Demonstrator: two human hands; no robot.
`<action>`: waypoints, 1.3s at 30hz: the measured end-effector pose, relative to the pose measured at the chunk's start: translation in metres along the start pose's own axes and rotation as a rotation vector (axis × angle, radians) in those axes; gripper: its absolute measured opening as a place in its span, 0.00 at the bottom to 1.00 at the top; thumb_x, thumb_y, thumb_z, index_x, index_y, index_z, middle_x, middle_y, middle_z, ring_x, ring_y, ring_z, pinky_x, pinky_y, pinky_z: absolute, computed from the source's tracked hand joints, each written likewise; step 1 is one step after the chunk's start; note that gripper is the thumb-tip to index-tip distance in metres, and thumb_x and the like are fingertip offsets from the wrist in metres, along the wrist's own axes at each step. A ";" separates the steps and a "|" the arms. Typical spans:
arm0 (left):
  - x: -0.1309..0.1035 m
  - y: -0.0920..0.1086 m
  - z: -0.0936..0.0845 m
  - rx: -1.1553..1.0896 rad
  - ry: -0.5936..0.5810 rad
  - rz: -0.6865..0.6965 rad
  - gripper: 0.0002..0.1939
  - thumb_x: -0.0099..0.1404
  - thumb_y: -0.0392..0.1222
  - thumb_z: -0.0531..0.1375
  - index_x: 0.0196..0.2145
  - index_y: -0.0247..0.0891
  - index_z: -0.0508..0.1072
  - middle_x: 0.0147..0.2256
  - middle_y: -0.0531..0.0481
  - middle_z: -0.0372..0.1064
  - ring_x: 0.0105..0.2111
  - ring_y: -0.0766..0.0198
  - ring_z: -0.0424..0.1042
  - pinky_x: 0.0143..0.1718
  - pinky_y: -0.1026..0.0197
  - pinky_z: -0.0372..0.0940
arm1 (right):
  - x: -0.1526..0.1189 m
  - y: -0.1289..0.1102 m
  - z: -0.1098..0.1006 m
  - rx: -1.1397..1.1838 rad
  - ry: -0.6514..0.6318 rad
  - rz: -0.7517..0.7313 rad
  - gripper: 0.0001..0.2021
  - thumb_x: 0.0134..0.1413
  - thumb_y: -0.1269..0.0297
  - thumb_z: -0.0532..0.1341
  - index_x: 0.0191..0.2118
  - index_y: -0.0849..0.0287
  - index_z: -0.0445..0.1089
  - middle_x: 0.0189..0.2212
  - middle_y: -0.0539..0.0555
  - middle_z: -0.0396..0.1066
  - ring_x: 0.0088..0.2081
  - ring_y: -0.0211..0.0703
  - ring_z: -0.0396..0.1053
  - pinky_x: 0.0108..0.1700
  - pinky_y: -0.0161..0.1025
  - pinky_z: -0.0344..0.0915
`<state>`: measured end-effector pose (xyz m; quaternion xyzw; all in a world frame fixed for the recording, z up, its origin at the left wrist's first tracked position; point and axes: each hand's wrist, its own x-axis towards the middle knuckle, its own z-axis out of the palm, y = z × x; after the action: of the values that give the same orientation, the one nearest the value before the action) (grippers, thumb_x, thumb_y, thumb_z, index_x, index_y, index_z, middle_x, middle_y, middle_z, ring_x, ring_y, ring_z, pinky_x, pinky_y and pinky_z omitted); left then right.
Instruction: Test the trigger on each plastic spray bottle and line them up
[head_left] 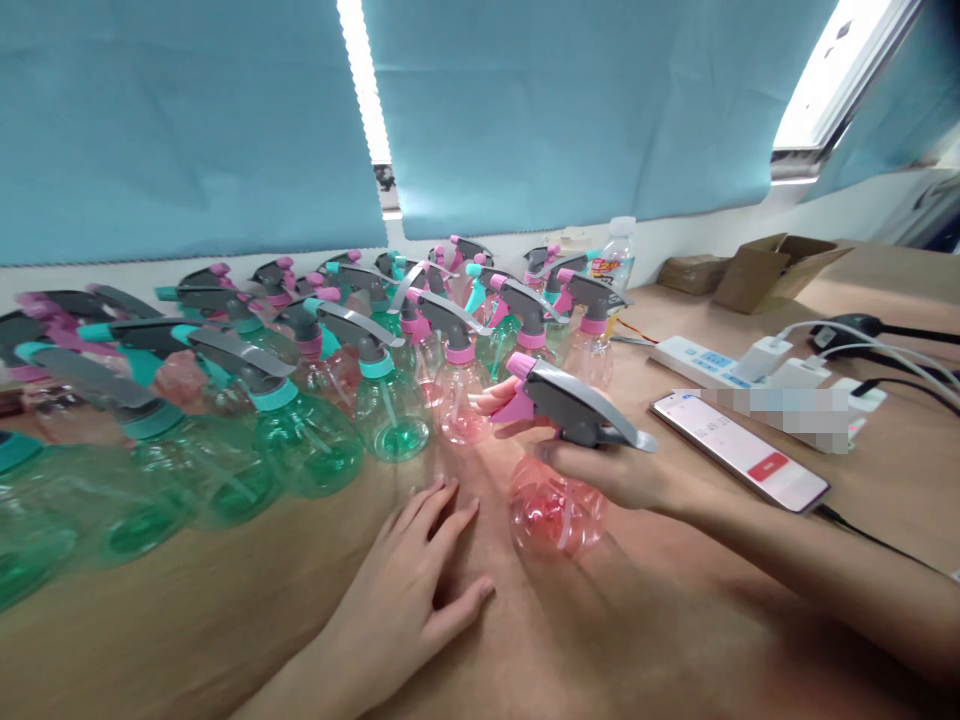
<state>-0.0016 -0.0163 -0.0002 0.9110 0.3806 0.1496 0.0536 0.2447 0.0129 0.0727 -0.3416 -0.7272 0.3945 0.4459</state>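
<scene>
A clear pink spray bottle (556,510) with a grey and pink trigger head is in my right hand (592,465), whose fingers wrap round its neck below the trigger. Part of the neck is hidden by the hand. My left hand (416,565) lies flat on the brown tabletop (622,640), fingers spread, holding nothing. Just beyond my hands stand more spray bottles: a pink one (461,400) close to my right fingertips, and a green one (391,415) with a teal collar a little to its left.
Several green and pink spray bottles (304,440) crowd the left and back. On the right lie a lit phone (742,450) and a white power strip (697,362) with plugs and cables. Behind them are an open cardboard box (772,275) and a labelled plastic bottle (619,255).
</scene>
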 end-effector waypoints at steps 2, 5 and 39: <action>0.000 0.000 -0.001 -0.005 -0.001 -0.005 0.27 0.68 0.53 0.56 0.61 0.43 0.61 0.61 0.41 0.56 0.60 0.43 0.55 0.57 0.39 0.56 | 0.001 -0.003 0.000 0.057 0.001 -0.020 0.12 0.44 0.77 0.55 0.35 0.54 0.65 0.25 0.46 0.61 0.28 0.38 0.64 0.33 0.40 0.65; 0.001 0.000 -0.001 -0.015 0.007 -0.005 0.26 0.68 0.52 0.56 0.60 0.43 0.61 0.61 0.41 0.56 0.60 0.43 0.55 0.57 0.39 0.56 | 0.003 -0.007 0.000 0.141 -0.013 -0.044 0.11 0.42 0.77 0.56 0.33 0.56 0.64 0.30 0.48 0.62 0.32 0.39 0.66 0.35 0.39 0.65; 0.005 0.006 -0.007 -0.029 -0.056 -0.039 0.26 0.66 0.49 0.58 0.58 0.38 0.63 0.60 0.37 0.57 0.59 0.42 0.56 0.55 0.38 0.58 | -0.006 -0.022 0.021 0.063 -0.036 -0.138 0.10 0.39 0.80 0.53 0.25 0.56 0.57 0.38 0.50 0.68 0.29 0.33 0.63 0.28 0.34 0.63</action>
<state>0.0039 -0.0171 0.0091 0.9063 0.3946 0.1282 0.0804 0.2241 -0.0080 0.0839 -0.2690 -0.7442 0.3918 0.4694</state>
